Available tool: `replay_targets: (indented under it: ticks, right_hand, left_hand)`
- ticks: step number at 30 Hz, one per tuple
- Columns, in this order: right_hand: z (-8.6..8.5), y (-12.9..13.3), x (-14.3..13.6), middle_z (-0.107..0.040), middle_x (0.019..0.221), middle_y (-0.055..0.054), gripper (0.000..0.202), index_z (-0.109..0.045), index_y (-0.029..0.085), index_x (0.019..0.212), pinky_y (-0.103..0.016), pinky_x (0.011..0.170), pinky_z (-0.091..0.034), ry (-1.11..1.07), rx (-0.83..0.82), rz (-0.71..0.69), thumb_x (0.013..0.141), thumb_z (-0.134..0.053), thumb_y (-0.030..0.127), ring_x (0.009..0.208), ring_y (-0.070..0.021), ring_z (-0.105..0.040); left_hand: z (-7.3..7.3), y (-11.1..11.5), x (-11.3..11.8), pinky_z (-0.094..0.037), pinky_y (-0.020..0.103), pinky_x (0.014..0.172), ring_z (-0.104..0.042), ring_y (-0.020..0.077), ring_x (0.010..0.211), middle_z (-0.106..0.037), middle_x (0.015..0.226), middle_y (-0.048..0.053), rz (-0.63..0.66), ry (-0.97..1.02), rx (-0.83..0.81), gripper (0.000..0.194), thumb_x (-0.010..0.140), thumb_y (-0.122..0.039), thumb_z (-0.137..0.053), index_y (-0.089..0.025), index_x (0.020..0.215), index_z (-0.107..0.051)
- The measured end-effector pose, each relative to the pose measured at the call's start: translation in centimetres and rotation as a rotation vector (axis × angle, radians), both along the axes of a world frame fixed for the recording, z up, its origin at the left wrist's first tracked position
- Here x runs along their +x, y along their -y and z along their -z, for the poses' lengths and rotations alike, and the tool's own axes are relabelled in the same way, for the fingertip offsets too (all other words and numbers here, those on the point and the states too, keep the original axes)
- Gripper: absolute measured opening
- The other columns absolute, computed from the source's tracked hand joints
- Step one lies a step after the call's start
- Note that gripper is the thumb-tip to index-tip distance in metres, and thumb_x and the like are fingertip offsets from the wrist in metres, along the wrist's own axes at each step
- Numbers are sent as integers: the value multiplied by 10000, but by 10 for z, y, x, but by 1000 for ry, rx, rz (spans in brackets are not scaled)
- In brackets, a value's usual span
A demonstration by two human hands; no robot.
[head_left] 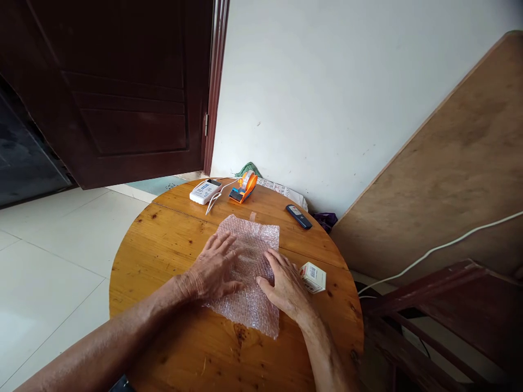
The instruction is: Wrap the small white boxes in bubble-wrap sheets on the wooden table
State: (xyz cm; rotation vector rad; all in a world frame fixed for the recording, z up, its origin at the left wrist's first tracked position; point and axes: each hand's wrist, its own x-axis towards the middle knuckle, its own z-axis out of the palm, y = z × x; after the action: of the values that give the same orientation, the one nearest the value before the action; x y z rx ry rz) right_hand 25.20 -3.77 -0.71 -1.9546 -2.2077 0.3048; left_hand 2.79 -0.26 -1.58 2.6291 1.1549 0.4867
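A sheet of clear, pinkish bubble wrap lies spread on the round wooden table. My left hand rests over its left side with the fingers stretched out. On the right side of the sheet lies my right hand, fingers slightly bent and apart, thumb pointing inward. Neither hand grips anything. Just right of my right hand stands a small white box with a barcode label. A short strip of tape shows at the sheet's far edge.
Toward the back sit an orange tape dispenser, a white device and its white cable. A black remote-like handset lies at the back right. A dark red door, a wall and a leaning wooden board surround the table.
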Motion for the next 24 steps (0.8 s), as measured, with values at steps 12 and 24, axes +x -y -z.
replay_targets:
  ticks: [12,24]
  right_hand:
    - [15,-6,16,-556,1396,-126,502,-558,185,1312,-493,1100,-395,-203,241,-115,815,-486,184,1310,-280,-503]
    - [-22,15,78,-634,1294,-142,590,-536,190,1320,-491,954,-472,-28,206,270,748,-593,324,1167,-346,-604]
  left_hand:
    - [12,23,18,-107,658,1170,-151,420,1487,-240,1590,227,341,-25,-22,973,804,-809,-433,-202,1546,-268]
    - [11,21,19,-111,703,1142,-245,467,1442,-282,1577,213,338,-42,-7,911,773,-807,-494,-240,1481,-415]
